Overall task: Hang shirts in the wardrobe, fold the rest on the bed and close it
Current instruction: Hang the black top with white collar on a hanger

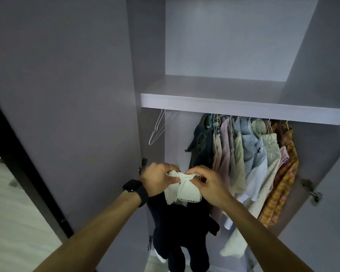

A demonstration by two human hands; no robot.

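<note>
You are in a home bedroom — you face an open wardrobe [234,75] with a shelf [243,107], and shirts [249,158] hang on hangers [157,128] inside.

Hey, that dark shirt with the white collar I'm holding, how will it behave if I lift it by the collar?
Probably floppy: the dark shirt hangs limp below the left hand and right hand, one sleeve drooping. Likely light for its size, since a fingertip pinch at the white collar seems to carry it. It may swing if moved fast.
</note>
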